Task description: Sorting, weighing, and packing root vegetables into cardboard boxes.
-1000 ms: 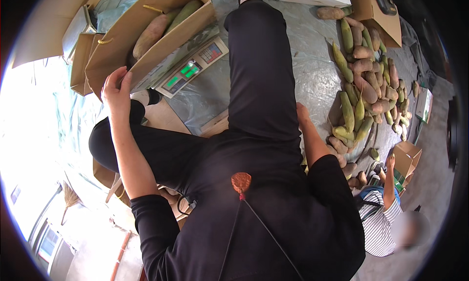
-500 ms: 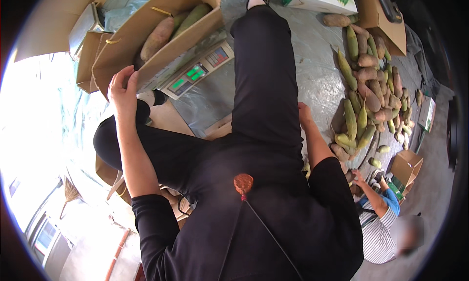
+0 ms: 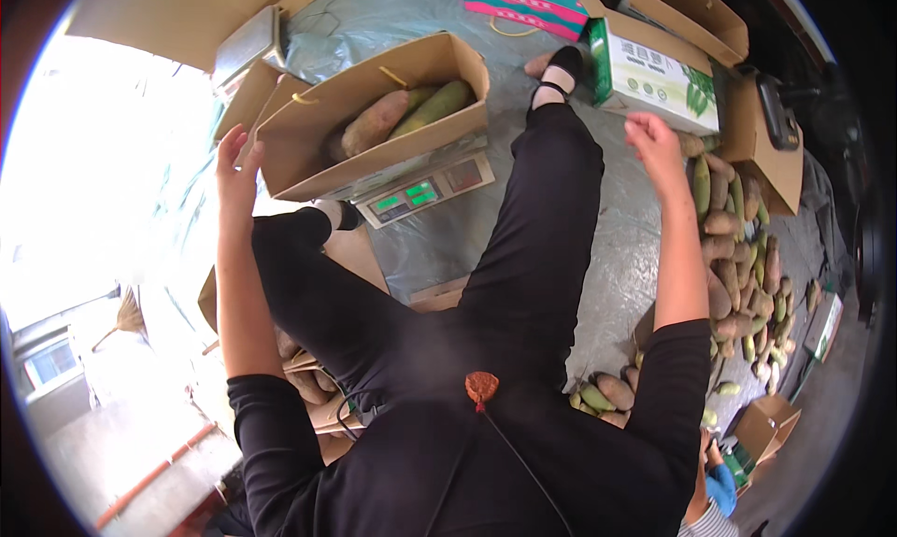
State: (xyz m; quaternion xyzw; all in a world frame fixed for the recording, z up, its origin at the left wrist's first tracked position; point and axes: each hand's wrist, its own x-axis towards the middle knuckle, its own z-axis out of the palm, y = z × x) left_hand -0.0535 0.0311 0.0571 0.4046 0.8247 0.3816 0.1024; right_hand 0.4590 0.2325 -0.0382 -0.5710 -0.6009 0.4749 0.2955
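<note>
A brown cardboard gift box with yellow cord handles [image 3: 290,154] stands open on an electronic scale [image 3: 458,177] with a lit green display. Inside lie a pinkish-brown root vegetable [image 3: 372,124] and a long green one [image 3: 434,107]. My left hand [image 3: 238,168] is beside the box's near left corner, thumb and fingers apart; whether it touches the cardboard I cannot tell. Raised over the floor on the right, my right hand [image 3: 657,149] has loosely bent fingers and holds nothing. It is nearest the white and green carton [image 3: 654,79].
A large pile of green and brown root vegetables [image 3: 738,257] covers the floor at right. Brown cartons [image 3: 761,154] and a pink and teal box [image 3: 519,5] stand at the back. Another person [image 3: 715,490] is at lower right. A broom [image 3: 121,317] stands at left.
My right hand has risen from beside my thigh and reached forward. My left hand has come off its hold on the box edge. The view has shifted, showing more boxes at the back.
</note>
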